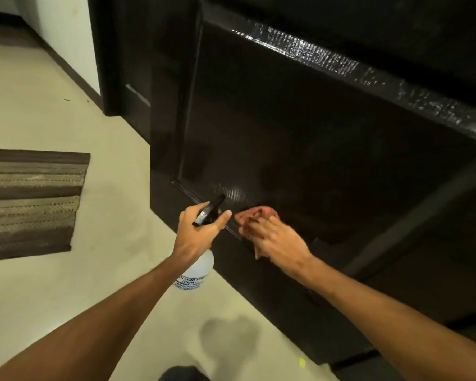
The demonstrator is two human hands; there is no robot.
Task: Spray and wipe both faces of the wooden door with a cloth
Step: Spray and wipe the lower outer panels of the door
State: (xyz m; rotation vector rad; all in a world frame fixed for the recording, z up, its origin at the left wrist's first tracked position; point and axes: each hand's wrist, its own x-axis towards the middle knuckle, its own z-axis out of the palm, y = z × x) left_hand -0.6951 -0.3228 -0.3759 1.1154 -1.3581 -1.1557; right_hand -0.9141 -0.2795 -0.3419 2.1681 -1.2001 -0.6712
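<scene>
Risk 1: the left hand [197, 235] is gripping the spray bottle [197, 268] by its black trigger head [209, 211], grip closed round it, with the nozzle sitting just beside the right hand [278, 240]. A squeeze now is likely soaking knuckles and cloth, not wood.

Risk 2: the right hand is pressing the reddish cloth [254, 215] onto the lower panel of the wooden door [300, 133], fingers bunching it, blurred. The door is probably swinging away if it is not latched.

Risk 3: a wet sheen is showing on the upper rail [313, 50], likely running down or drying streaky if left.

Risk 4: drips are probably making the floor slick.

Surface: dark glossy panelled door, only one face showing.

Room: pale floor [107, 160], striped brown mat [30, 202] well left, white wall [66, 31], dark door frame [107, 50]. There is a dark patch [226, 339] near the feet; whether it is shadow or damp is unclear.
</scene>
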